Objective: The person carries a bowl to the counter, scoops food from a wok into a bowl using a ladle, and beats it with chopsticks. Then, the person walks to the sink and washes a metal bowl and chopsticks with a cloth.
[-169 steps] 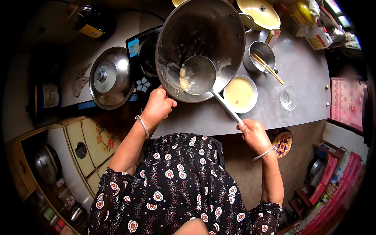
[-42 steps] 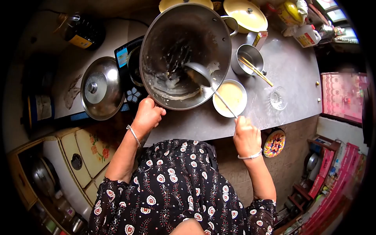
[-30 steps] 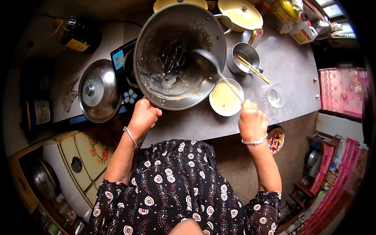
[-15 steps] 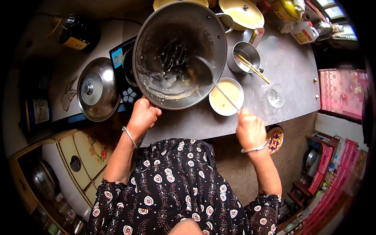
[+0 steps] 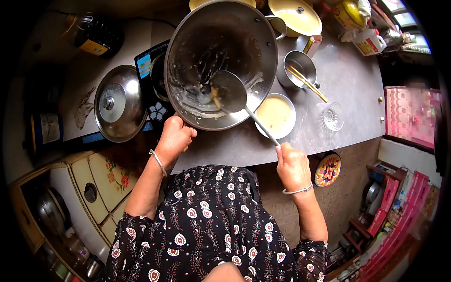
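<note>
My left hand (image 5: pixel 176 135) is closed at the near edge of a large dark wok (image 5: pixel 221 40), apparently on a handle that its fingers hide. The wok is tilted, and pale residue clings to its inside. My right hand (image 5: pixel 294 168) grips the handle of a metal ladle (image 5: pixel 230 91). Its bowl lies inside the wok, over the lower right of the residue, with a little pale food showing at its left edge. Beside the wok's lower right rim stands a white bowl (image 5: pixel 278 115) of creamy, pale yellow liquid, partly overlapped by the wok and crossed by the ladle handle.
An induction cooker (image 5: pixel 156 111) is partly hidden under the wok, with a metal lid (image 5: pixel 123 101) beside it. To the right are a metal pot (image 5: pixel 292 83) with chopsticks (image 5: pixel 307 84) and a glass dish (image 5: pixel 332 116). A yellow lidded pot (image 5: pixel 298 19) stands behind.
My right hand has moved slightly left and down. The ladle has swung so its bowl's back shows clearly within the wok. The left hand keeps its hold.
</note>
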{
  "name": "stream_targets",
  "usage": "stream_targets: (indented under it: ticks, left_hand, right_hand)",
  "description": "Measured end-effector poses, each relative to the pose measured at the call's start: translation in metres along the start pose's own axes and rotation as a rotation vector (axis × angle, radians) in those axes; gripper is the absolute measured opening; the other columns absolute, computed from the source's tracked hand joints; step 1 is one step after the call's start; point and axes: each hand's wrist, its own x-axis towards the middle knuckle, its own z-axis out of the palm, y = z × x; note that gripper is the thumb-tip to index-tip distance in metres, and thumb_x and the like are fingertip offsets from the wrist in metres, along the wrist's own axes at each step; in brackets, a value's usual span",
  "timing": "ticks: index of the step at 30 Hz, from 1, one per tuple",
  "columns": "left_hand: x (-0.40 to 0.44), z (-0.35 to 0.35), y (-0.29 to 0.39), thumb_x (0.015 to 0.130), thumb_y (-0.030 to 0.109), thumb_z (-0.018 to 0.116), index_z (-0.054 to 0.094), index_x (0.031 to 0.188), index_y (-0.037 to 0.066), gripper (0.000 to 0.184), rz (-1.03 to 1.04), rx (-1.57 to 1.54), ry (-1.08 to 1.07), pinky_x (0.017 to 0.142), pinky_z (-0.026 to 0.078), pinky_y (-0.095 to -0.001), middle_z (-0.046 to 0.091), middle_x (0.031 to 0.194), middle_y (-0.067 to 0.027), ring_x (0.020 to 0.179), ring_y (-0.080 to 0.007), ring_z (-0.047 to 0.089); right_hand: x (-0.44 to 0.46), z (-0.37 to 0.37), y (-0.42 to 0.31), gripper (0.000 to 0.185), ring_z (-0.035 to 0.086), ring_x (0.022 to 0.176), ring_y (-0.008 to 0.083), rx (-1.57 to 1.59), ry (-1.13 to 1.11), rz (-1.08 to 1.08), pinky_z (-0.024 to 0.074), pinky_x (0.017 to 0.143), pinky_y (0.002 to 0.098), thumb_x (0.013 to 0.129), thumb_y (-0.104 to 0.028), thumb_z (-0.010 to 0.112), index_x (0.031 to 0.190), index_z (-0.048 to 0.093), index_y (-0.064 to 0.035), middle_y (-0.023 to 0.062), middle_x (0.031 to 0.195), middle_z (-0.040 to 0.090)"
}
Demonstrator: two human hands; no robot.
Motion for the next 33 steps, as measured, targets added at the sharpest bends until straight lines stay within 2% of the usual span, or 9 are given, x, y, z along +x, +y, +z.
stream_targets:
  ticks: [4, 7, 14, 18, 22, 27, 33]
  left_hand:
    - [0.001, 0.001, -0.001, 0.074, -0.001, 0.045, 0.051, 0.086, -0.001, 0.014, -0.012, -0.01, 0.028, 0.035, 0.03, -0.0212, 0.053, 0.069, -0.0036, 0.046, -0.0059, 0.04]
    - [0.0, 0.001, -0.002, 0.074, -0.001, 0.045, 0.051, 0.086, -0.001, 0.013, -0.003, -0.011, 0.033, 0.035, 0.03, -0.0213, 0.053, 0.069, -0.0036, 0.045, -0.0059, 0.04]
    - [0.001, 0.0, -0.004, 0.074, 0.0, 0.045, 0.051, 0.084, -0.001, 0.012, 0.018, 0.006, 0.021, 0.035, 0.029, -0.0214, 0.052, 0.069, -0.0033, 0.045, -0.0058, 0.04]
    - [0.001, 0.0, -0.004, 0.074, 0.0, 0.045, 0.051, 0.083, -0.001, 0.011, -0.001, -0.019, 0.023, 0.035, 0.029, -0.0212, 0.052, 0.069, -0.0029, 0.045, -0.0056, 0.04]
    - [0.0, 0.001, -0.003, 0.074, 0.0, 0.045, 0.051, 0.079, -0.001, 0.008, 0.012, -0.004, 0.033, 0.035, 0.03, -0.0211, 0.051, 0.066, -0.0024, 0.044, -0.0054, 0.04]
    - [0.0, 0.003, -0.002, 0.074, 0.0, 0.046, 0.051, 0.075, -0.001, 0.006, 0.036, -0.022, 0.053, 0.035, 0.03, -0.0212, 0.05, 0.063, -0.0019, 0.043, -0.0055, 0.039]
    - [0.0, 0.001, -0.003, 0.074, 0.0, 0.045, 0.051, 0.079, -0.001, 0.008, 0.013, -0.023, 0.034, 0.035, 0.03, -0.0214, 0.052, 0.066, -0.0021, 0.045, -0.0055, 0.04]
  right_hand:
    - [0.009, -0.001, 0.014, 0.023, 0.059, 0.057, 0.0381, -0.138, 0.113, 0.028, 0.0464, 0.051, 0.0476, 0.087, -0.017, 0.053, 0.069, 0.05, -0.0033, 0.0193, 0.059, 0.057]
    - [0.008, -0.009, 0.019, 0.022, 0.059, 0.055, 0.0368, -0.267, 0.102, 0.039, 0.0474, 0.051, 0.0458, 0.087, -0.018, 0.052, 0.07, 0.05, -0.0039, 0.0185, 0.058, 0.057]
    - [-0.006, -0.022, -0.001, 0.023, 0.057, 0.059, 0.0415, 0.009, -0.078, -0.043, 0.0448, 0.052, 0.0488, 0.087, -0.017, 0.052, 0.07, 0.049, -0.0019, 0.0219, 0.058, 0.055]
    - [-0.004, -0.017, 0.009, 0.023, 0.057, 0.06, 0.042, -0.064, 0.028, 0.066, 0.044, 0.052, 0.0491, 0.087, -0.017, 0.052, 0.07, 0.05, -0.0019, 0.0224, 0.058, 0.055]
    - [-0.012, -0.007, 0.013, 0.024, 0.056, 0.06, 0.043, -0.028, -0.035, 0.066, 0.0438, 0.053, 0.0503, 0.087, -0.017, 0.052, 0.07, 0.05, -0.0011, 0.0226, 0.059, 0.055]
    - [-0.01, 0.005, -0.007, 0.024, 0.056, 0.063, 0.0427, 0.285, -0.094, 0.026, 0.0429, 0.053, 0.0493, 0.088, -0.018, 0.052, 0.071, 0.049, -0.0007, 0.0229, 0.062, 0.055]
    - [0.004, 0.026, 0.014, 0.02, 0.058, 0.06, 0.04, -0.067, 0.135, 0.134, 0.0445, 0.051, 0.0471, 0.088, -0.016, 0.051, 0.073, 0.05, -0.0029, 0.0209, 0.063, 0.057]
